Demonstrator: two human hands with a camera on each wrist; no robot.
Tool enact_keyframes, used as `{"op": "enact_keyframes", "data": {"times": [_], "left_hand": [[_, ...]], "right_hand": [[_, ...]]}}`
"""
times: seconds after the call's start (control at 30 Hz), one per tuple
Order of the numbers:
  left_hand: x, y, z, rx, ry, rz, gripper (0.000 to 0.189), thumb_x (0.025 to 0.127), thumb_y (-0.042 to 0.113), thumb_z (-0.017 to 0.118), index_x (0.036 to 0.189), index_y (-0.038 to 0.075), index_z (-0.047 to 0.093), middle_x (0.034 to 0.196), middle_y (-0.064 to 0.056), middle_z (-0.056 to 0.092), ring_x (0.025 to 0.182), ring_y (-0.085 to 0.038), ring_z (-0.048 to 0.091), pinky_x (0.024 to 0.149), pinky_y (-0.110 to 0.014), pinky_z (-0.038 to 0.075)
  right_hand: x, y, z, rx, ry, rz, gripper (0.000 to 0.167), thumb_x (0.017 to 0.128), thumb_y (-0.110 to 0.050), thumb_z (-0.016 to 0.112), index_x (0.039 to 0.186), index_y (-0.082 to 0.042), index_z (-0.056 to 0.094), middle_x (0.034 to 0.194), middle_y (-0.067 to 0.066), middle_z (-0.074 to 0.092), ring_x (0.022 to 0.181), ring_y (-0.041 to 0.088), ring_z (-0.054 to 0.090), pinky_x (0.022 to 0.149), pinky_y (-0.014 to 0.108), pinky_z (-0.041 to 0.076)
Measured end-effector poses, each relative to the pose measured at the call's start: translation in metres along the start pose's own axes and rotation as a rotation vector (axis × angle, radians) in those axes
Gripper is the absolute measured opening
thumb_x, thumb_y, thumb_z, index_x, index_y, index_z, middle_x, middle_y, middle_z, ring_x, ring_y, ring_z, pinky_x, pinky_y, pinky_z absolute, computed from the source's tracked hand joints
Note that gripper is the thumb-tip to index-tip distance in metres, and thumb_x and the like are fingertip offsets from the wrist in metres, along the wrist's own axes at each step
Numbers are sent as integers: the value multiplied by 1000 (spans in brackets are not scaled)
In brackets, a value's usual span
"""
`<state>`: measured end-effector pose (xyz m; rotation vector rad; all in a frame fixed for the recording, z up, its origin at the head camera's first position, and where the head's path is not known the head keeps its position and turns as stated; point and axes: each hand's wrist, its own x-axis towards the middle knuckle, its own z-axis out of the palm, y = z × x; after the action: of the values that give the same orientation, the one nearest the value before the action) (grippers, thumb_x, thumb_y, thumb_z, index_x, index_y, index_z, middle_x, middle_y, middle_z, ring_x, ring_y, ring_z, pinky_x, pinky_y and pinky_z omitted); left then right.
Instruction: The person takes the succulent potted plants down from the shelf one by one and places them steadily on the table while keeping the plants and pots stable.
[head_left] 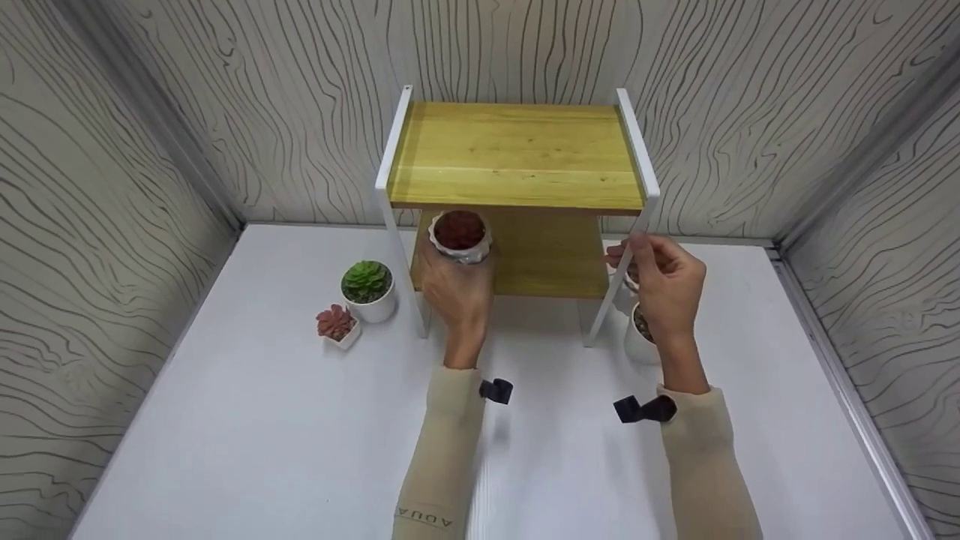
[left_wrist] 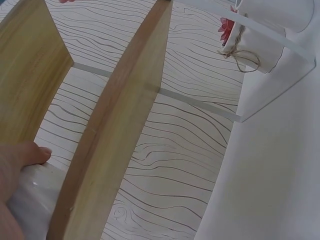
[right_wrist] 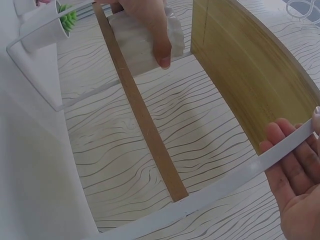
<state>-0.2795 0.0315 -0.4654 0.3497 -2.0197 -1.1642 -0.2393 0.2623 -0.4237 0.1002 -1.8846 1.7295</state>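
My left hand holds a white pot with a dark red succulent at the left front of a small two-tier wooden shelf. The pot is between the upper and lower boards; in the right wrist view this pot sits beside the lower board's edge, my thumb against its side. My right hand pinches the shelf's white right front leg, its fingers behind the bar. Whether the pot touches the lower board I cannot tell.
Left of the shelf stand a green succulent in a white pot and a pink succulent in a small pot. To the right, partly behind my right hand, is a white pot, with another beyond it. Wood-patterned walls enclose the white table.
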Motion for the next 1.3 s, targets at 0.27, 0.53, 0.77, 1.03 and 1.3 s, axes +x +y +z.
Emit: {"op": "enact_keyframes", "data": {"times": [0.27, 0.53, 0.77, 1.03, 1.3], "left_hand": [[0, 1, -5, 15, 10, 25, 79, 73, 31, 92, 136, -3, 60, 122, -20, 73, 109, -36, 74, 89, -52, 62], [-1, 7, -12, -6, -13, 80, 78, 71, 32, 92, 133, -4, 61, 120, -19, 73, 107, -34, 74, 89, -49, 62], [-8, 11, -19, -46, -27, 95, 88, 69, 39, 96, 136, -4, 60, 126, -20, 71, 113, -32, 72, 93, -47, 62], [-12, 16, -33, -92, -44, 112, 95, 64, 40, 100, 137, -4, 59, 127, -19, 71, 117, -32, 71, 98, -48, 61], [-12, 22, -50, -150, -71, 129, 96, 63, 37, 102, 137, -6, 59, 127, -20, 71, 117, -33, 72, 96, -50, 62]], "right_hand": [[1, 5, 0, 11, -12, -9, 21, 104, -15, 66, 98, 1, 78, 82, -2, 81, 76, 10, 79, 69, 18, 62], [2, 4, 0, 65, -7, 1, 29, 104, -15, 67, 98, 12, 74, 82, 2, 81, 75, 12, 80, 66, 19, 62], [3, 3, -2, 67, 8, 14, 28, 104, -17, 67, 97, 10, 74, 82, 2, 81, 75, 13, 80, 67, 19, 62], [2, 1, -1, 15, -1, 18, 30, 105, -19, 66, 98, 9, 75, 83, 0, 82, 76, 11, 79, 68, 19, 62], [2, 0, 0, -14, 6, 14, 26, 104, -19, 67, 95, 3, 76, 81, -2, 81, 74, 11, 79, 64, 18, 61]]}}
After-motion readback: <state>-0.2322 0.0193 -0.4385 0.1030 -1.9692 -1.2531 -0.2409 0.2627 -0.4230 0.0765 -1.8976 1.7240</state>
